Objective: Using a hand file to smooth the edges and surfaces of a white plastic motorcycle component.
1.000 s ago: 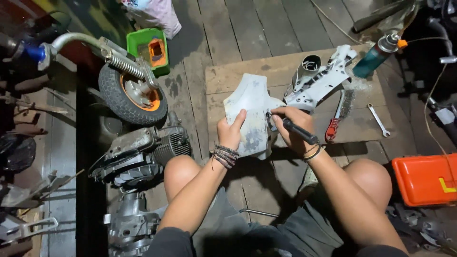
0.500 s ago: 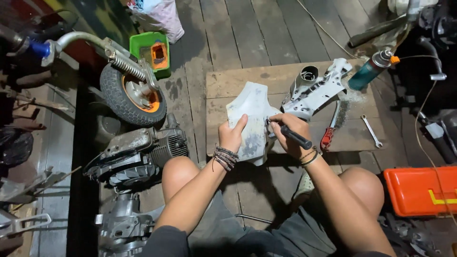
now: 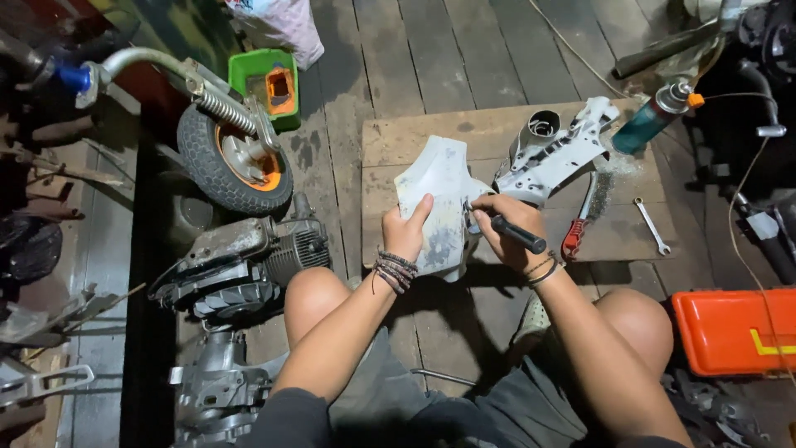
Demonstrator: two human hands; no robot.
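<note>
Wooden plank floor (image 3: 464, 50), person seated on it, knees up, small wooden board (image 3: 489, 137) in front serving as a low desk. Small wheel (image 3: 232, 166) with orange hub on a sprung fork sits far left, engine block (image 3: 240, 265) just below it near the left knee. Orange toolbox (image 3: 734, 328) at right, beside the right knee.

White plastic panel (image 3: 439, 203) is over the board's near edge, tilted up toward the camera. Left hand (image 3: 406, 232) wraps its lower left edge, fingers closed on it, thumb on the face. Right hand (image 3: 510, 232) is fisted round a black-handled tool (image 3: 518, 235), tip against the panel's right edge; tip type too small to tell.

Second white frame piece (image 3: 555, 153) lies just behind the panel on the board. Teal spray can (image 3: 655, 124) at the board's far right corner, red-handled wire brush (image 3: 584, 216) and a spanner (image 3: 651, 224) lie to the right, apart from both hands.

Step in hand, judged: working a fastener or spot on the panel edge. Next move calls for a steady left-hand brace and the tool kept square so it doesn't slip off.
</note>
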